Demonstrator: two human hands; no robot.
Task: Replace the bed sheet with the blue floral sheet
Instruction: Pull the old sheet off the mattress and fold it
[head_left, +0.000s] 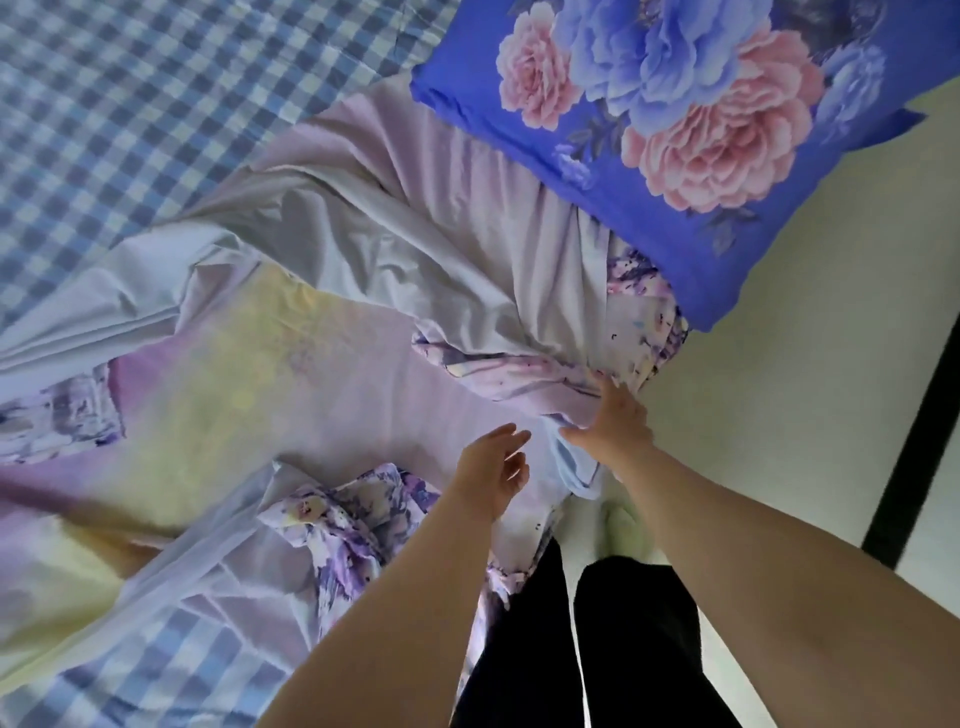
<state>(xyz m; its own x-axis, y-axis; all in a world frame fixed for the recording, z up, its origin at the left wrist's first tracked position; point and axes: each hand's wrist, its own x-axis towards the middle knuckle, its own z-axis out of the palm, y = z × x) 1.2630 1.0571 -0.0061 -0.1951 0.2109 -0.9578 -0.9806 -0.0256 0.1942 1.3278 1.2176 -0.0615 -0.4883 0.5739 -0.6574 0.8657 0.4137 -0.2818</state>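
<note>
A: Start with what's nearest. What are the hands doing?

B: The left hand (496, 465) hovers just above the pale sheet (332, 332), fingers spread and relaxed, holding nothing. The right hand (615, 421) lies on a bunched fold at the bed's edge, fingers mostly straight and pressing into the cloth. Whether the thumb has pinched a fold underneath, I cannot tell.

A: Why there, at the edge?

B: My guess is that's where the loose cloth gathers. The pale sheet is crumpled and turned over in places, showing a purple flower print on its folds, so it looks like the one being handled, either pulled off or spread out. Working from the corner near the person's legs (587, 639) would let both hands catch an edge.

A: And beyond that?

B: A blue and white checked cover (156, 93) lies flat under it, across the far side of the bed and again at the near left.

A: The blue floral piece?

B: At the far right, a bright blue pillow (665, 130) with big pink and blue blooms rests on the pale sheet's upper edge, overhanging the floor (779, 415). No blue floral sheet is spread on the bed yet
</note>
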